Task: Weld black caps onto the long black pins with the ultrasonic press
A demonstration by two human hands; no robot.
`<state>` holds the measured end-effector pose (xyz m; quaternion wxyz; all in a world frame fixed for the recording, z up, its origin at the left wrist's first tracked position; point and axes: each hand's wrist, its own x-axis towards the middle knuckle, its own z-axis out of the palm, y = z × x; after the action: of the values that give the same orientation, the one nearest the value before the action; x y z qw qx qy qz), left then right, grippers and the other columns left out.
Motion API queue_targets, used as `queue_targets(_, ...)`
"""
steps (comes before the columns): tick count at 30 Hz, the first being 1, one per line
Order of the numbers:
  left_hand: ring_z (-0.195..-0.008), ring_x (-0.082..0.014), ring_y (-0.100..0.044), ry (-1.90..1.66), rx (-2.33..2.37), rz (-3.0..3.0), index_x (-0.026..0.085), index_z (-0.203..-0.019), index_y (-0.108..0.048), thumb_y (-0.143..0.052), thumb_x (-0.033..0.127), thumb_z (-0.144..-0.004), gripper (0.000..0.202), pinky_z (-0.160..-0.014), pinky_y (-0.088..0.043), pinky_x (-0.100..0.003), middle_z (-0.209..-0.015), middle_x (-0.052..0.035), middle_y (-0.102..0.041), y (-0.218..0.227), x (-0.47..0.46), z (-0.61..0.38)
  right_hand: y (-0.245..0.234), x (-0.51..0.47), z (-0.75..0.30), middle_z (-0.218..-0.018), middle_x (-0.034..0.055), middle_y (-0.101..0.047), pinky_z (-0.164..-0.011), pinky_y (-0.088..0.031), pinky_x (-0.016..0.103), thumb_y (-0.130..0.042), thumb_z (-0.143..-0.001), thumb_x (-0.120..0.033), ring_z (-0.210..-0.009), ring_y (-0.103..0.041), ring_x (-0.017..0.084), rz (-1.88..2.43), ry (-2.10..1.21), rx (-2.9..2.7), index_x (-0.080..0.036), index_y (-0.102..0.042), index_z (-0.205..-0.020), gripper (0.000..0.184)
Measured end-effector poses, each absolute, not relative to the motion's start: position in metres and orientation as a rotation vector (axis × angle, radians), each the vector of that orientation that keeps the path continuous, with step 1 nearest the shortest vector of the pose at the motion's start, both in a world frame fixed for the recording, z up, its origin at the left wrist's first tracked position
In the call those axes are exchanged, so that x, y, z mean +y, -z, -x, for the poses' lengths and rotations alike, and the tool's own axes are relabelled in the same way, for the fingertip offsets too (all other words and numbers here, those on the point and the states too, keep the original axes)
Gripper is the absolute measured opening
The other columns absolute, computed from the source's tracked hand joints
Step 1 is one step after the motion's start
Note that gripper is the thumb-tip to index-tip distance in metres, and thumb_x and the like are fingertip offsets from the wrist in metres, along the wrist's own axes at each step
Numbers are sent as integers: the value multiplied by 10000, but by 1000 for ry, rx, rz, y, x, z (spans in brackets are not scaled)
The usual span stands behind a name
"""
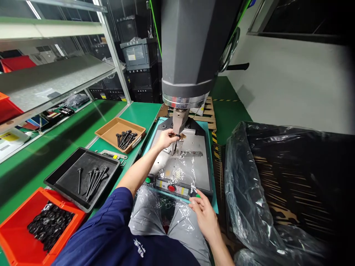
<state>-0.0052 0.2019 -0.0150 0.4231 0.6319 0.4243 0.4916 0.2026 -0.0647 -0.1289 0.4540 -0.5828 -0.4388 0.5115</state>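
Observation:
My left hand (167, 139) is at the head of a grey press machine (191, 48), directly under its metal tool tip (180, 120). Its thumb and fingers pinch a small black part (178, 137), whose lower end sits at a metal fixture (176, 147) on the machine's base plate (195, 170); the fingers hide some of it. My right hand (204, 215) is at the base's front right corner, fingers stretched out and apart, beside a green button (198, 195). Nothing shows in that hand. A red button (172, 188) is at the front middle.
On the left bench are a brown tray (107, 129) and a black tray (62, 173), both with long black stemmed parts. An orange bin (16, 236) contains small black pieces. A plastic-lined box (244, 177) stands at right. Shelving (55, 79) rises at left.

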Motion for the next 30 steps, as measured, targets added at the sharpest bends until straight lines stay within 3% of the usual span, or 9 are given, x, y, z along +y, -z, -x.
queue_targets(6, -670, -117, -560, -1239, 1134, -1654, 137, -743, -614, -753, 284, -671, 214, -683, -448, -255, -713, 14, -624, 11, 196, 2, 128, -68, -201, -954, 101, -708, -795, -582, 425, -632, -788, -665, -799, -717, 267, 1418, -1247, -1094, -184, -502, -1320, 729)
queue_targets(10, -908, -188, -642, -1273, 1098, -1581, 132, -959, -664, -793, 305, -649, 377, -850, -486, -324, -977, -75, -701, 7, 194, 8, 123, -62, -207, -981, 115, -706, -806, -573, 433, -634, -795, -647, -793, -715, 266, 1438, -1206, -1104, -172, -488, -1330, 730)
queue_targets(13, -1139, -240, -604, -1433, 1172, -1513, 152, -1145, -641, -806, 323, -664, 537, -983, -452, -377, -1213, -130, -664, 8, 185, 26, 120, -43, -220, -1015, 129, -705, -834, -557, 432, -622, -801, -624, -837, -708, 264, 1460, -1123, -1148, -150, -480, -1347, 737)
queue_targets(16, -1087, -224, -628, -1545, 1402, -1437, 142, -1121, -642, -692, 312, -789, 376, -970, -469, -370, -1162, -135, -682, 25, 159, 49, 115, -9, -231, -1028, 128, -710, -861, -536, 431, -597, -814, -557, -903, -689, 269, 1568, -933, -1232, -151, -535, -1309, 644)
queue_targets(19, -1016, -223, -643, -1273, 1655, -1571, 136, -1092, -655, -612, 273, -843, 287, -961, -474, -376, -1107, -129, -692, 56, 121, 64, 107, 36, -229, -1090, 141, -701, -933, -495, 440, -573, -834, -412, -981, -667, 282, 1774, -720, -1398, -146, -587, -1274, 514)
queue_targets(24, -1179, -325, -542, -543, 1843, -2016, 150, -1039, -700, -699, 339, -790, 312, -1029, -409, -444, -1234, -153, -621, 92, 78, 66, 91, 101, -199, -1303, 256, -577, -1039, -398, 443, -575, -875, -276, -1243, -531, 357, 2096, -591, -1580, -63, -544, -1345, 517)
queue_targets(27, -1191, -322, -515, -486, 1834, -2068, 167, -907, -717, -666, 278, -812, 156, -1026, -398, -440, -1230, -135, -609, 95, 73, 62, 88, 119, -181, -1238, 282, -597, -969, -430, 469, -650, -838, -265, -1184, -562, 386, 2155, -619, -1532, -63, -563, -1310, 520)
queue_targets(30, -1154, -297, -535, -529, 1774, -2056, 169, -798, -694, -628, 195, -814, 73, -1005, -408, -416, -1176, -125, -629, 94, 72, 60, 89, 121, -172, -1043, 196, -683, -894, -459, 460, -683, -782, -197, -1056, -627, 355, 2172, -680, -1476, -151, -662, -1140, 362)
